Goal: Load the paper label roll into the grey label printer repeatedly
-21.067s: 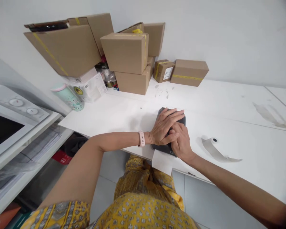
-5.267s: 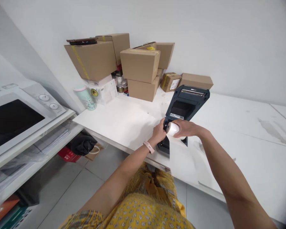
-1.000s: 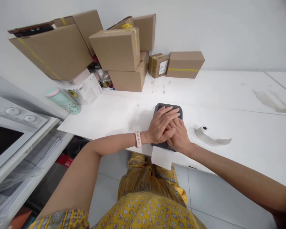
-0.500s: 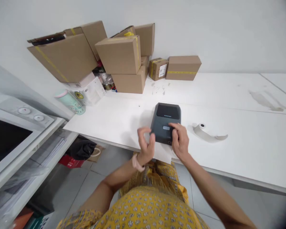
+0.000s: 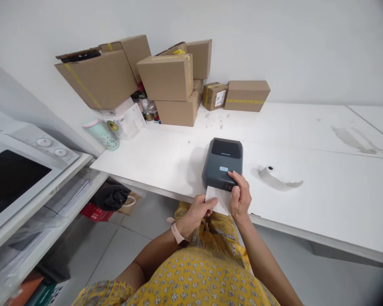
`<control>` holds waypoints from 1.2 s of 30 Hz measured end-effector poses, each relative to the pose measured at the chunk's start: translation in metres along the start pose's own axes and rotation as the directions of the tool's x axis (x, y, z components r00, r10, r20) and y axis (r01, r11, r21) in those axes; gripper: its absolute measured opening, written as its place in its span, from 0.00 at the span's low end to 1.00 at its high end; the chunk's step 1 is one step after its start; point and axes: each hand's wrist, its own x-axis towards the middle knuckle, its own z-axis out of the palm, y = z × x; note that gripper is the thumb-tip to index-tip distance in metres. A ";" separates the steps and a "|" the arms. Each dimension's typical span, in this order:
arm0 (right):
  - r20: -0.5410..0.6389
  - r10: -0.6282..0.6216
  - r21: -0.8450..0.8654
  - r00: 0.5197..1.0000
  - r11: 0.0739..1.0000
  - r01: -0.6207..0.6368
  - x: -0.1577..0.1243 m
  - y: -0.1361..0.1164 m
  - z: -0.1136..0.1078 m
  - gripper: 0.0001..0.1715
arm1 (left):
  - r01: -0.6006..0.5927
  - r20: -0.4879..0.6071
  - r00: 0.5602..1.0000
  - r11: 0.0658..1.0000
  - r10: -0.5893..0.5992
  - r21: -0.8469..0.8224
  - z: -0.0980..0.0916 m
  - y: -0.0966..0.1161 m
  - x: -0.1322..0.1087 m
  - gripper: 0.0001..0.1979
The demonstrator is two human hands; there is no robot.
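A dark grey thermal printer (image 5: 222, 159) with a pale blue button lies on the white table near its front edge. A white paper strip (image 5: 219, 199) extends from the printer's near side toward me. My left hand (image 5: 200, 210) pinches the strip's left side between thumb and fingers, close to the table edge. On the printer's near right corner, my right hand (image 5: 241, 196) has its fingers over the top and its thumb bent by the front face. To the right sits a small white paper roll (image 5: 270, 172) with a curled loose end.
Cardboard boxes (image 5: 166, 78) are stacked at the back left, with two smaller ones beside them along the wall. A mint green tumbler (image 5: 101, 134) leans by a white box. At far left, a microwave (image 5: 22, 157) stands on a shelf unit. The table's front edge runs below my hands.
My left hand has come down from beside the printer and closed on the paper strip. My right fingers have shifted from near the button to the printer's near right corner.
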 end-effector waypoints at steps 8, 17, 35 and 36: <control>0.107 -0.036 -0.208 0.994 0.977 0.057 0.021 -0.003 -0.004 0.21 | -0.084 0.001 0.996 0.981 0.085 0.172 -0.006 -0.014 0.002 0.22; 0.233 -0.078 -0.431 0.969 0.885 0.175 0.043 -0.001 -0.002 0.14 | -0.334 -0.283 0.839 0.851 0.465 0.405 -0.030 0.007 0.006 0.17; 0.192 0.374 0.028 0.907 0.922 -0.386 -0.007 0.006 -0.015 0.33 | -0.459 -0.137 0.833 0.807 0.537 0.372 -0.008 0.024 0.020 0.27; 0.193 0.378 0.039 0.905 0.919 -0.392 -0.007 0.006 -0.014 0.34 | -0.457 -0.139 0.834 0.811 0.533 0.365 -0.007 0.025 0.020 0.27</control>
